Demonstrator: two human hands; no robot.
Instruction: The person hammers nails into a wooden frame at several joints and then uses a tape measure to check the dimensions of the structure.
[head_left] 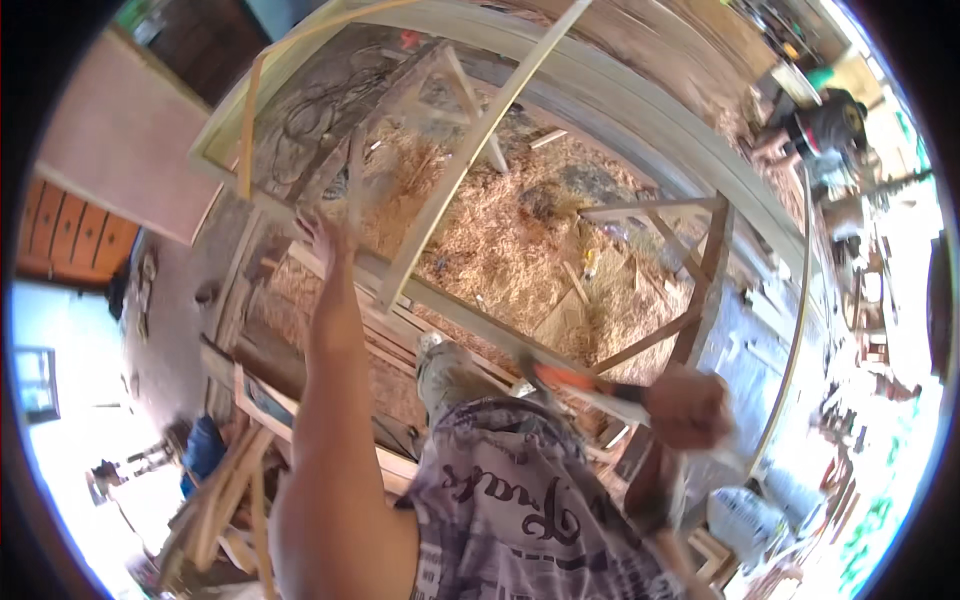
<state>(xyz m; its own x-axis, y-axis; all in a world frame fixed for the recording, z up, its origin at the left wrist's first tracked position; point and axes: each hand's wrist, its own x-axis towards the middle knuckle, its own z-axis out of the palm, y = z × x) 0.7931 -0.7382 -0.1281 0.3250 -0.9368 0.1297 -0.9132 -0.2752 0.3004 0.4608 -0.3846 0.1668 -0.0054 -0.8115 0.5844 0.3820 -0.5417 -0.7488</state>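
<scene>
My left hand point(326, 238) reaches out to the left, its fingers apart, at the near rail of a large wooden frame point(470, 312). Whether the fingertips press on the wood I cannot tell. In my right hand point(688, 408), closed in a fist, is a hammer point(590, 382) with an orange and black handle. Its head points left, over the near rail in front of my body, and is smeared by motion. A pale wooden strip point(470, 150) lies slantwise across the frame, from the near rail to beyond the far side.
Wood shavings point(500, 240) cover the floor inside the frame. Diagonal braces point(690, 250) stand at its right. Offcuts point(230, 490) are piled at the lower left, beside a pinkish panel point(130, 130) farther up. Another person point(825, 125) bends over at the far right.
</scene>
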